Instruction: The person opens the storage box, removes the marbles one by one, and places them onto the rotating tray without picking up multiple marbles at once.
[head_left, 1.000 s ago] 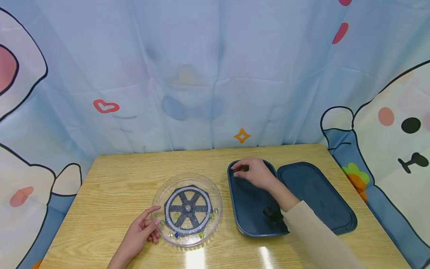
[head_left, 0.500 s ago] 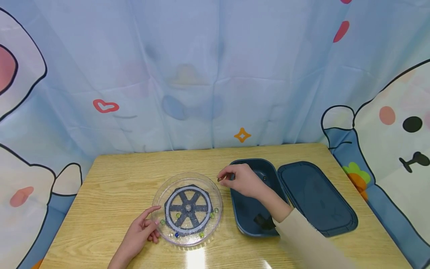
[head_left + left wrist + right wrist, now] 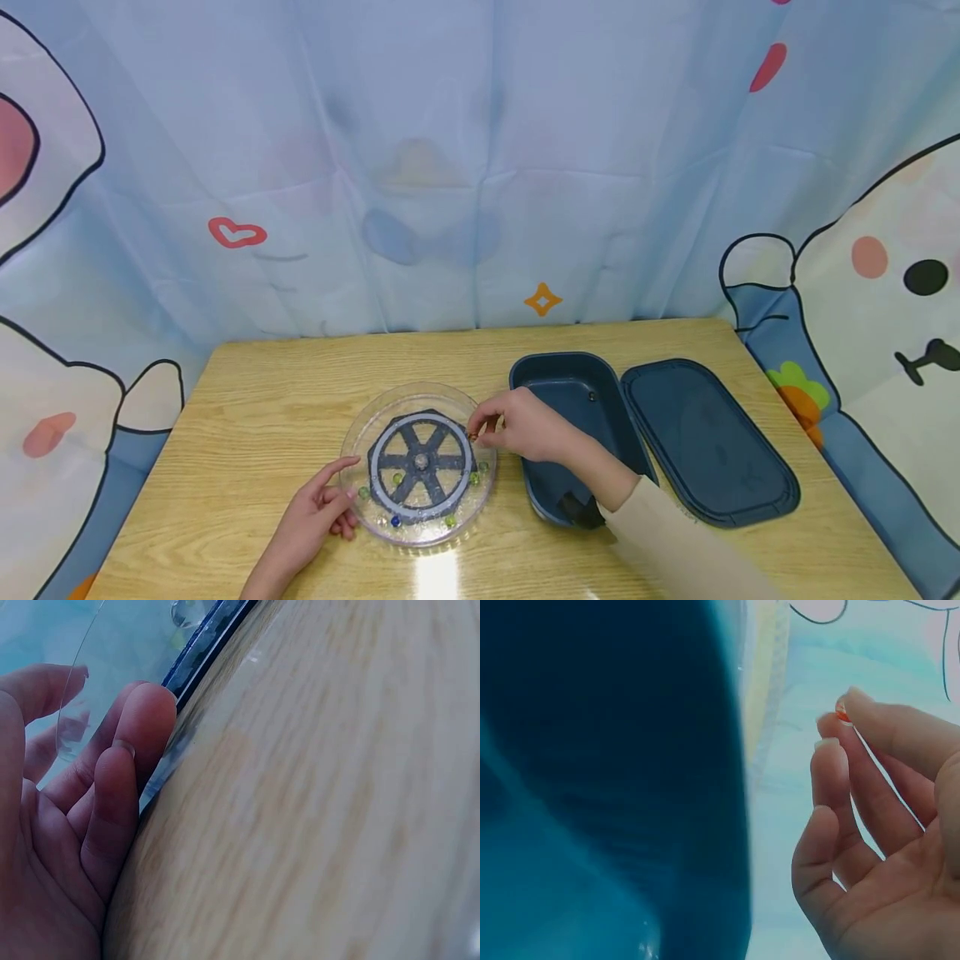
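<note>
A round clear dish (image 3: 420, 546) with a dark six-spoked wheel pattern stands on the table. Several green marbles (image 3: 450, 521) and a blue marble (image 3: 395, 521) lie in it. At its left rim my left hand (image 3: 311, 517) holds the dish, index finger and thumb at the edge and the other fingers curled; the left wrist view shows fingertips (image 3: 150, 712) against its side. My right hand (image 3: 528, 427) pinches an orange-red marble (image 3: 841, 711) between thumb and index fingertips, over the dish's right rim.
A dark blue rectangular container (image 3: 517, 367) stands right of the dish, under my right forearm, with a small marble (image 3: 592, 396) inside. Its matching lid (image 3: 708, 442) lies flat to the right. A printed curtain (image 3: 420, 208) hangs behind the wooden table (image 3: 285, 383).
My right hand has come out of the blue container and moved left to the dish's right rim, carrying the marble. The left hand stays in place on the dish.
</note>
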